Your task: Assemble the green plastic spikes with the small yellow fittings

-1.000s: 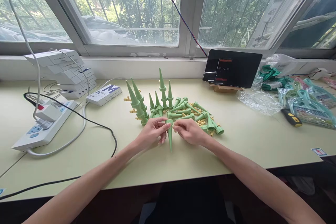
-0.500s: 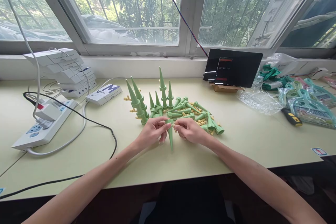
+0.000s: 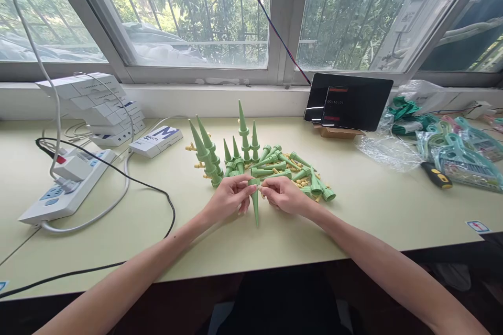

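My left hand (image 3: 228,199) pinches the wide top end of a green cone spike (image 3: 255,207), whose tip points down toward me above the table. My right hand (image 3: 285,196) is closed at the same top end from the right, its fingertips pressed on a small part I cannot make out. Just behind both hands lies a pile of green spikes (image 3: 291,170) mixed with small yellow pieces. Several spikes stand upright (image 3: 243,136) at the left and back of that pile.
A white power strip (image 3: 63,183) with a black cable (image 3: 157,191) lies at the left, beside stacked white boxes (image 3: 94,107). A dark tablet (image 3: 349,102) leans at the window. Plastic bags of teal items (image 3: 459,154) and a yellow-black tool (image 3: 436,176) lie at the right.
Both hands and the spike have risen very slightly; otherwise nothing has visibly changed.
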Demonstrator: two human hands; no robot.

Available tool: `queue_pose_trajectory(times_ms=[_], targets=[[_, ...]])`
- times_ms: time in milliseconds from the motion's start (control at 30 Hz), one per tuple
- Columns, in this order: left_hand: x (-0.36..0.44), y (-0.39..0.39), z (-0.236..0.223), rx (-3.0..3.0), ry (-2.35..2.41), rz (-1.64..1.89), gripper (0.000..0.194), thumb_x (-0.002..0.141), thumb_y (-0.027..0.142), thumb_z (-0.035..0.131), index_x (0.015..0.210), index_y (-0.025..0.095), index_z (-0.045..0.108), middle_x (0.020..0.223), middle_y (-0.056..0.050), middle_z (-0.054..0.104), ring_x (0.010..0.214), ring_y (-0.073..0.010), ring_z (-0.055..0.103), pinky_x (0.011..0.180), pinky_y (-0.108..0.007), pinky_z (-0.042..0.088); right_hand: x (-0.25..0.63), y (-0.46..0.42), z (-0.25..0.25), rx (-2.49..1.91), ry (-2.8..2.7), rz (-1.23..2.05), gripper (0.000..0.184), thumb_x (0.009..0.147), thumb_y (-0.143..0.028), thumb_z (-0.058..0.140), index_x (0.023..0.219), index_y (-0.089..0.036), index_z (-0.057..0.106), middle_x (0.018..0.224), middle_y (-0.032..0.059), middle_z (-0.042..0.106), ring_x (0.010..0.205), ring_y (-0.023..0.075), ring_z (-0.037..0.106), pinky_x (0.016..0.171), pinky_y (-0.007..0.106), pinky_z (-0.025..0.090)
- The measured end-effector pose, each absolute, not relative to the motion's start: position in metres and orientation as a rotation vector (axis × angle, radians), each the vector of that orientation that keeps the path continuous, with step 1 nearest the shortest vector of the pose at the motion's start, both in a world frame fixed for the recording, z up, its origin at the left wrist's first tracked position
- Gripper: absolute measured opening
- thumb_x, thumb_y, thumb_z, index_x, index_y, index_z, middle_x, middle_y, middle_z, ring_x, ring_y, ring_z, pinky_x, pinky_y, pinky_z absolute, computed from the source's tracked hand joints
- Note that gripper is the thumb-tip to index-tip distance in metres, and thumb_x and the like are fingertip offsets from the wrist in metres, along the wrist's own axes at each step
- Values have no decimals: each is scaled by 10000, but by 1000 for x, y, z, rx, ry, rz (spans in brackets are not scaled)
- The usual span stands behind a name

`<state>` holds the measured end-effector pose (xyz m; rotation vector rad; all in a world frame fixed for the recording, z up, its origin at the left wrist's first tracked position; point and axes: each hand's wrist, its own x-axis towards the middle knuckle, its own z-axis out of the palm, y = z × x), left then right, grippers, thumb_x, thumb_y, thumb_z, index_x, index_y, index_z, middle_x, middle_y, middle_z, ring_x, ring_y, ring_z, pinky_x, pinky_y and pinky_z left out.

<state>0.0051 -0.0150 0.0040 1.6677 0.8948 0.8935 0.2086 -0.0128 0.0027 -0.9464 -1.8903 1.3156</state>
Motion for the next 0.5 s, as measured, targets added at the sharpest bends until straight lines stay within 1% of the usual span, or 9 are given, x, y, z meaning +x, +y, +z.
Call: queue_pose_trajectory(times_ms=[233,367,500], targets=[[5,-14,3,1677,897,893,243,911,409,615,942,171,574,489,63,536,359,-101,524,389,-208,420,208,-12,1,-949,-1874,1336,264,920,-307,498,686,-184,496,458,-69,404,422,86,381,455,224,314],[5,-14,3,1692,935,860,269,910,438,603,961,177,562,535,55,540,384,-110,548,383,-204,421,207,-12,2,-982,-1882,1297,268,921,-307,501,684,-182,506,456,-65,413,427,88,384,457,225,301],[5,-14,3,1757,987,864,271,919,450,580,966,185,557,542,68,483,391,-94,511,392,-200,413,205,-13,2,-1016,-1906,1229,288,928,-319,505,676,-180,519,457,-62,413,431,88,368,458,230,279]])
